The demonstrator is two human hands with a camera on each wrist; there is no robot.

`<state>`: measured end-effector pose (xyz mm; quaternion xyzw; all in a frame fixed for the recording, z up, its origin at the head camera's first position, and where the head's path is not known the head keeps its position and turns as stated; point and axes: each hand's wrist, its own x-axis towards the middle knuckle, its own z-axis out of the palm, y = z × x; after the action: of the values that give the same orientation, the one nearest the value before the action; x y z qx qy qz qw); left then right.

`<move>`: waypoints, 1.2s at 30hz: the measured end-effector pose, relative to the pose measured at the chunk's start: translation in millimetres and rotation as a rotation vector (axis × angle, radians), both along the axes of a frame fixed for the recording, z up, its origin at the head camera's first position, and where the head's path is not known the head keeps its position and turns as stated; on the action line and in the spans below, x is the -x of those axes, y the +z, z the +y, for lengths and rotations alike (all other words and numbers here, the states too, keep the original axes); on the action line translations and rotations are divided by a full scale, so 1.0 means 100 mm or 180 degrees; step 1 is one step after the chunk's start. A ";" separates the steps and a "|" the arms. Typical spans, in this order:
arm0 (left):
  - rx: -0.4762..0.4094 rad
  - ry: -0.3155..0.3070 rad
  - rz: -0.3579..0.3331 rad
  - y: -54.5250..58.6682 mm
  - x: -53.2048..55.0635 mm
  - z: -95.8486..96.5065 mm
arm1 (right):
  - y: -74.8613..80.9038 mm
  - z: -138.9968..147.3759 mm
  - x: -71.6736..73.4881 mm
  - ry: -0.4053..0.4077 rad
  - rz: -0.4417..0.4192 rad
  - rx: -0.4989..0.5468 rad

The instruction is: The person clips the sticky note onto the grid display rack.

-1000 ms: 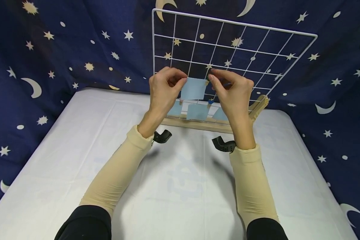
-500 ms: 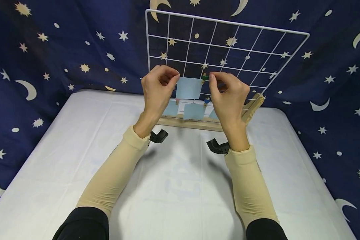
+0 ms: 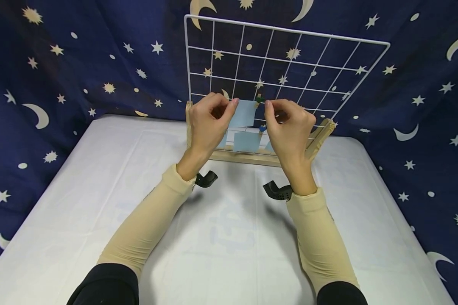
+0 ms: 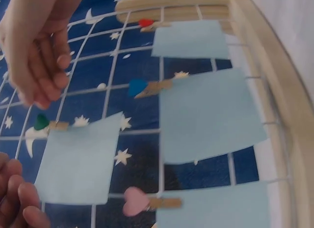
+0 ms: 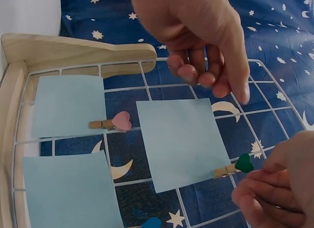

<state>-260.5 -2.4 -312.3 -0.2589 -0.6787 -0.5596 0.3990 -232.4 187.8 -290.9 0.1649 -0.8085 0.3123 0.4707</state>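
Note:
A pale blue paper square [image 3: 243, 113] hangs on the white wire grid [image 3: 309, 63], its upper right corner in a small wooden clothespin with a green heart [image 5: 244, 163]. My left hand [image 3: 212, 118] is at the paper's upper left corner, overlapping it in the head view. Space shows between its loosely bent fingers and the paper in the right wrist view. My right hand [image 3: 293, 127] hovers just right of the green-heart clothespin, fingers loosely curled with nothing in them. In the left wrist view, a gap separates the right hand [image 4: 41, 56] from that clothespin.
Below hang several more blue squares, one [image 4: 211, 115] held by a blue-heart clothespin [image 4: 147, 88], others by red-heart [image 4: 149, 24] and pink-heart [image 4: 147, 202] clothespins. A wooden stand [image 3: 248, 157] supports the grid on a white-covered table [image 3: 233, 237]. Starry blue cloth [image 3: 110, 55] hangs behind.
My right hand has come off the green-heart clothespin and dropped slightly. My left hand has let go of the paper's corner and shifted right and down.

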 end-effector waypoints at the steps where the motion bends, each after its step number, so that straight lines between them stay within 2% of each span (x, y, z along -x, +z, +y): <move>1: 0.0056 -0.0018 0.0011 -0.02 -0.01 0.03 | -0.01 0.00 -0.01 0.0020 -0.0030 0.0019; 6: 0.0390 -0.0189 0.0049 -0.14 -0.08 0.15 | -0.11 -0.02 -0.04 0.0162 -0.0207 0.0050; 11: 0.0650 -0.0395 -0.0043 -0.37 -0.18 0.26 | -0.27 -0.01 -0.11 0.0325 -0.0281 -0.0174; 15: 0.0880 -0.0427 -0.0177 -0.57 -0.25 0.32 | -0.44 0.02 -0.17 0.0414 -0.0348 -0.0380; 18: 0.0958 -0.0420 -0.0260 -0.67 -0.29 0.33 | -0.55 0.07 -0.22 0.0444 -0.0429 -0.0470; 22: 0.0959 -0.0429 -0.0378 -0.74 -0.33 0.32 | -0.67 0.14 -0.30 0.0453 -0.0470 -0.0504; 29: 0.0980 -0.0318 -0.0507 -0.81 -0.38 0.24 | -0.83 0.35 -0.43 0.0299 -0.0514 -0.0545; 36: 0.0939 -0.0264 -0.0676 -0.86 -0.43 0.15 | -0.95 0.63 -0.53 0.0162 -0.0562 -0.0423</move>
<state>-217.3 12.1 -398.5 -0.2817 -0.7805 -0.4941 0.2594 -179.3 250.6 -385.7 0.1881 -0.8613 0.2831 0.3776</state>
